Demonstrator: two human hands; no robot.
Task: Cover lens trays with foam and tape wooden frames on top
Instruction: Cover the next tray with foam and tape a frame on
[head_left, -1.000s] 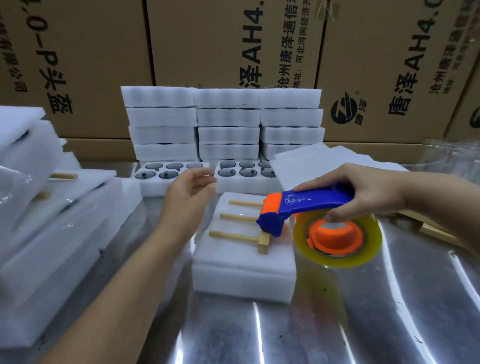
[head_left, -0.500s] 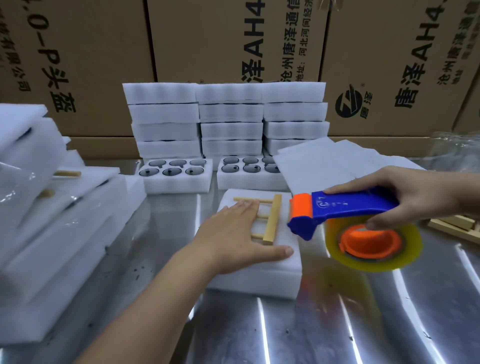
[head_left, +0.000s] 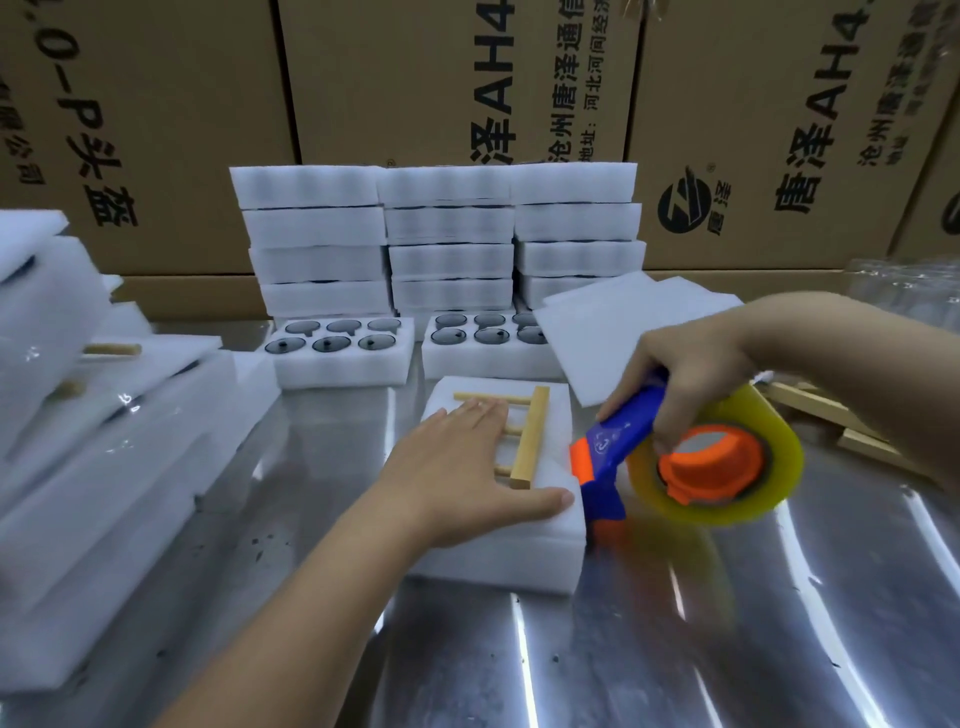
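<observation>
Leftmost, a slumped pile of foam packs (head_left: 88, 441) leans over the metal table (head_left: 675, 654), with a wooden dowel end (head_left: 111, 349) poking out between its layers; behind everything runs a wall of printed cardboard boxes (head_left: 405, 78). Further along, three stacks of closed foam trays (head_left: 447, 244) stand side by side against the boxes; in front of them sit two open lens trays, the left one (head_left: 337, 371) showing six dark round lenses (head_left: 330, 344) in its wells, the right one (head_left: 467, 361) partly hidden by foam sheets.

At the centre lies the foam-covered tray (head_left: 493, 561), a white block flat on the table; on top of it rests the wooden frame (head_left: 531, 436), a ladder-like piece with its long rail toward the right. The left hand (head_left: 457, 478) lies flat on this block, fingers straight and pressing over the frame's left rungs, thumb stretched along the near edge of the foam.

Just beside the block's right edge, the tape dispenser (head_left: 623, 431) tilts nose-down, its orange tip against the foam near the near-right corner; a yellowish tape roll (head_left: 779, 467) sits on its orange hub. The right hand (head_left: 691, 358) grips the blue handle, fingers curled round it.

Behind that hand, loose foam sheets (head_left: 623, 332) lie fanned out; farther right, spare wooden frames (head_left: 831, 415) rest on the table, and crumpled clear plastic (head_left: 904, 291) sits at the back.
</observation>
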